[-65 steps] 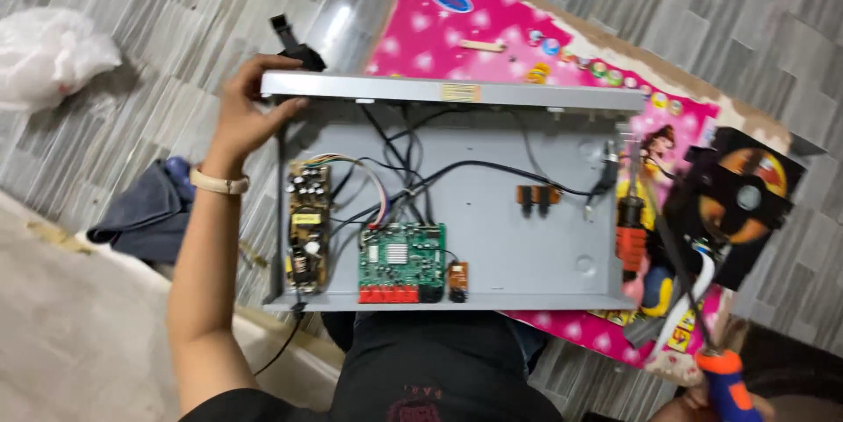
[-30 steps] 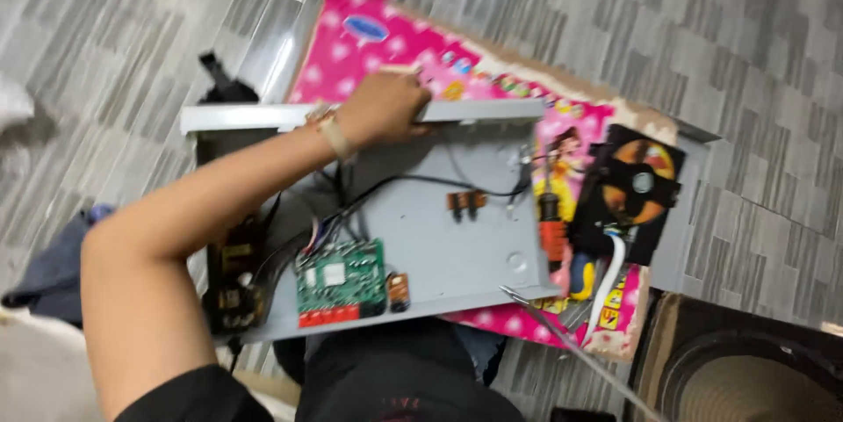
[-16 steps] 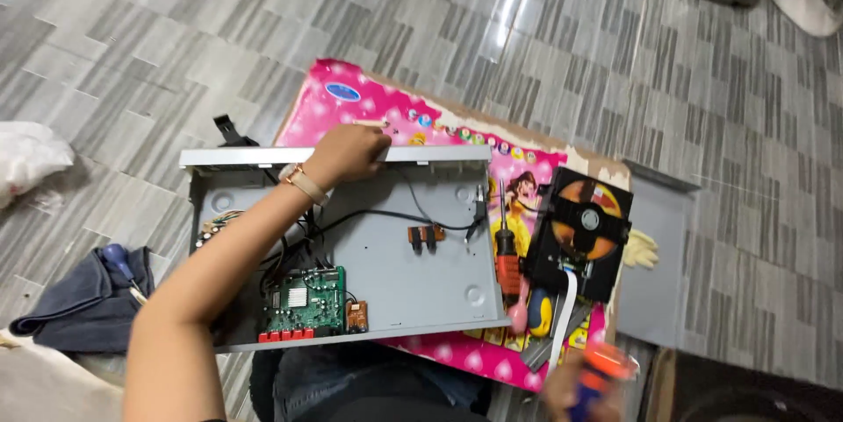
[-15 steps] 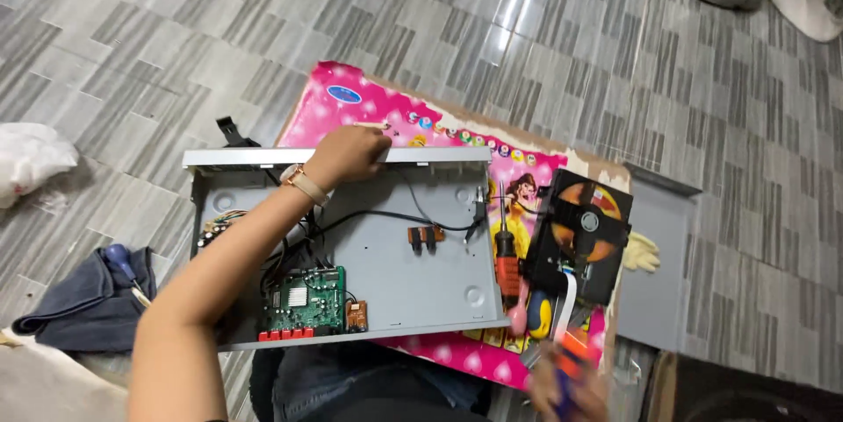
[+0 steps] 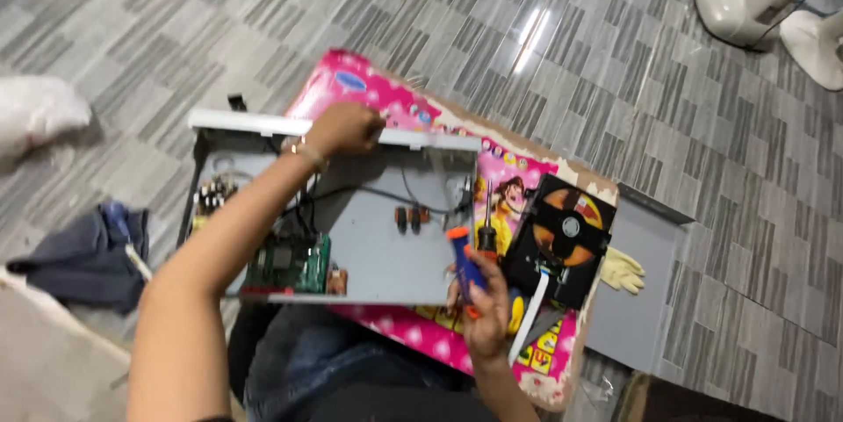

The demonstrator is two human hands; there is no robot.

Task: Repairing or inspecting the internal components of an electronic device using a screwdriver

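Chassis [image 5: 386, 246] sits open on the pink board [image 5: 527, 176] between both hands: left hand [image 5: 344, 128] clamps its far white edge, right hand [image 5: 483, 303] grips a blue-orange screwdriver [image 5: 464, 268] at its right end. Keep the left hold firm and the driver square to any screw, clear of the black wires [image 5: 386, 195].

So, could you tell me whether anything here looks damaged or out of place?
Yes: the pink mat is worn, its far edge torn back to bare brown. The black disc drive lies askew outside the open grey chassis, its white ribbon cable loose. The left hand grips the chassis rim; the right hand holds a blue screwdriver.
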